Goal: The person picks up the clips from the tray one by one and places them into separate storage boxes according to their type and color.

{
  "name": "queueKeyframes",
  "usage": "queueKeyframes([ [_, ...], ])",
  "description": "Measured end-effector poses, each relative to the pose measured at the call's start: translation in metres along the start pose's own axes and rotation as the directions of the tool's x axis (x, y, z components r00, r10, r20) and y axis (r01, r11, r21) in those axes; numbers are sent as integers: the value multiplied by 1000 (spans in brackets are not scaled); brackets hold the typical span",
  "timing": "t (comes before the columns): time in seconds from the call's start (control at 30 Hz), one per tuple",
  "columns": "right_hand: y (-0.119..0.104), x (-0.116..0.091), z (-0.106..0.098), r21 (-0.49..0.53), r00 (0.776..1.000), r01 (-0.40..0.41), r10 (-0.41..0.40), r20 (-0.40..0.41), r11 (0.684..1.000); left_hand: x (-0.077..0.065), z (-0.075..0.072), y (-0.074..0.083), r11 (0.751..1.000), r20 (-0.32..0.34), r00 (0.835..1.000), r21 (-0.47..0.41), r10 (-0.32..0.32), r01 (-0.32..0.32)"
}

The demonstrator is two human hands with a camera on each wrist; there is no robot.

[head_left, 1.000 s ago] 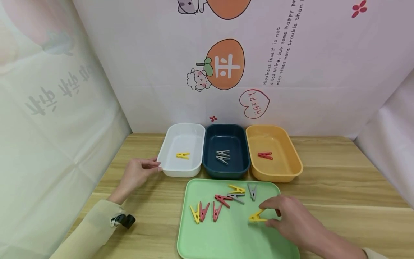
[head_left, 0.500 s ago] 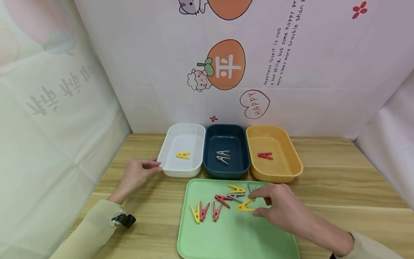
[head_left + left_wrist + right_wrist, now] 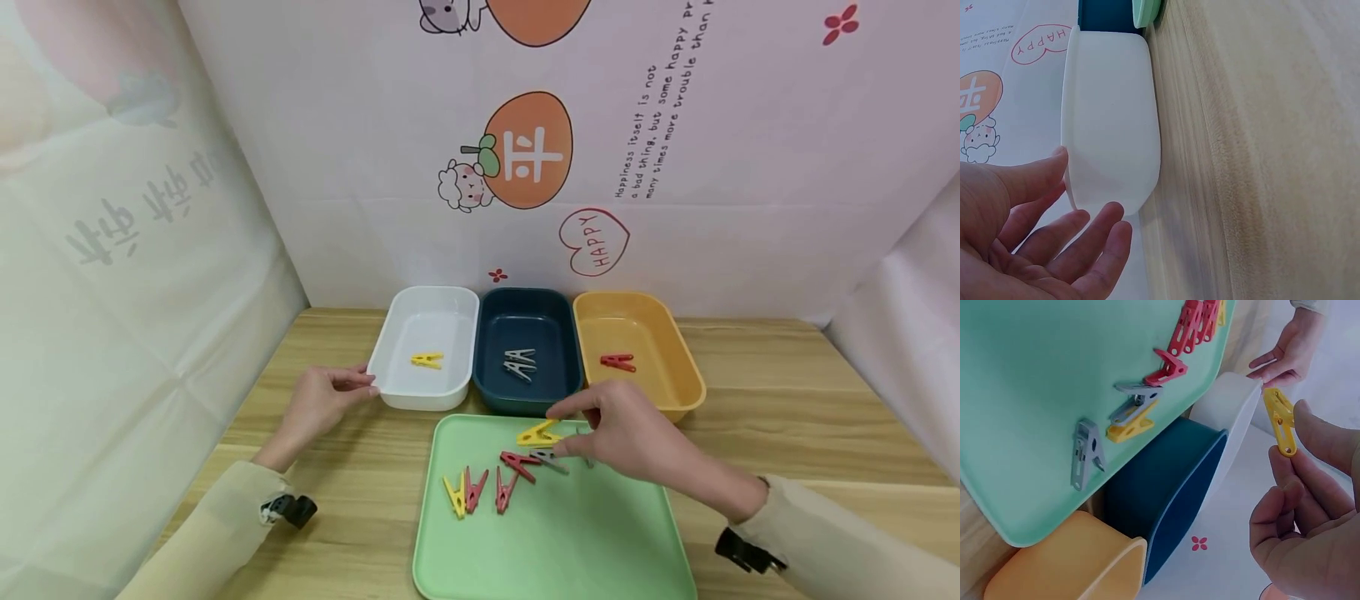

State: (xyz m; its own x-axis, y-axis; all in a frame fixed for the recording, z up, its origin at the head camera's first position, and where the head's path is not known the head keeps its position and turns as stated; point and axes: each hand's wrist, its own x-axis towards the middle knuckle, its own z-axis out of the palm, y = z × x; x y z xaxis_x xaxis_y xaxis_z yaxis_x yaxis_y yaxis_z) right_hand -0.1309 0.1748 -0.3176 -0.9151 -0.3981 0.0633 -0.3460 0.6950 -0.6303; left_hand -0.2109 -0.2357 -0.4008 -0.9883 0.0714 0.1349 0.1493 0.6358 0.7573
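My right hand (image 3: 626, 429) pinches a yellow clothespin (image 3: 534, 434) between thumb and index finger, over the back edge of the green tray (image 3: 570, 546). The right wrist view shows the held clothespin (image 3: 1281, 422) apart from everything else, its spring visible. On the tray lie red clothespins (image 3: 504, 489), a yellow one (image 3: 454, 497) and grey ones (image 3: 1088, 453); another yellow clothespin (image 3: 1130, 425) is covered in the head view. My left hand (image 3: 318, 406) holds the front left corner of the white bin (image 3: 1113, 119), thumb at its rim.
A dark blue bin (image 3: 527, 312) with grey clothespins stands between the white bin and an orange bin (image 3: 660, 358), which holds a red clothespin (image 3: 617, 362). One yellow clothespin (image 3: 427, 360) lies in the white bin. A printed cloth (image 3: 360, 167) hangs behind the wooden table (image 3: 787, 392).
My right hand has lifted the yellow clothespin from the right part of the tray and carried it back and leftward. My left hand stays at the white bin.
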Motion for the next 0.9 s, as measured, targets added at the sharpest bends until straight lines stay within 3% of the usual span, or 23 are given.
queueKeyframes([
  [0.3,2,30,1,36,998,37,-36,-42,999,-1,0,1,1000,-8,1000,4,-3,3],
  [0.7,-5,67,4,74,995,-67,72,-63,995,1,0,-3,1000,1,1000,-9,6,-6],
  [0.9,-11,88,5,88,994,-71,78,-71,994,1,0,-2,1000,4,1000,-12,1,-1],
])
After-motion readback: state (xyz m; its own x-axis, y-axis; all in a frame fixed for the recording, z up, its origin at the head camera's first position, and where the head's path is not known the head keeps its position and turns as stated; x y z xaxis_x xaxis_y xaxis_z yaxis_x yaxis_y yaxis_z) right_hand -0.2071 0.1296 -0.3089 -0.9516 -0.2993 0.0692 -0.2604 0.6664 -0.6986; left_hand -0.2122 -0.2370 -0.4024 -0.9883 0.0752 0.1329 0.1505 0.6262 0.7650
